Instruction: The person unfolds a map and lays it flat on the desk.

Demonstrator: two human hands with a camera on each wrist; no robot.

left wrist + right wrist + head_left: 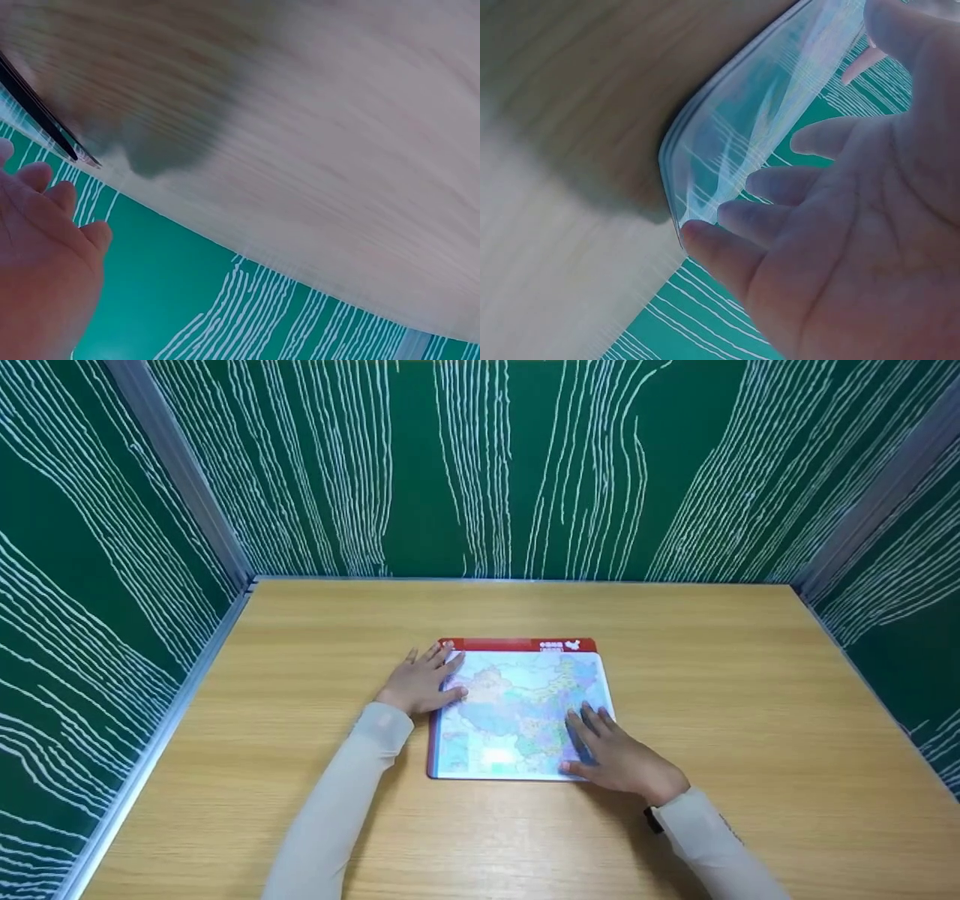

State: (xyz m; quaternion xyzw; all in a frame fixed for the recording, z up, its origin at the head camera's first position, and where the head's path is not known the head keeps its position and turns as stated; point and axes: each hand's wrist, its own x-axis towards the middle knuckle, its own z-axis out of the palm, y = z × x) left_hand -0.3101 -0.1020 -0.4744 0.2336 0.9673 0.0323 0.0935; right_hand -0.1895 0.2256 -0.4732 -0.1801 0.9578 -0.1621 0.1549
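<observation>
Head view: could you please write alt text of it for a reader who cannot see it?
A left hand and a right hand reach over the left and lower right edges of a colourful map with a red top strip that lies on a wooden table. Green walls with wavy white lines stand behind and at both sides.

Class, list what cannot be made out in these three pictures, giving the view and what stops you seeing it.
- Head view: the white lettering on the map board is too small to read.
- Head view: the board's near right corner is hidden by the right hand.
- Left wrist view: part of the left hand is cut off by the left edge.
</observation>
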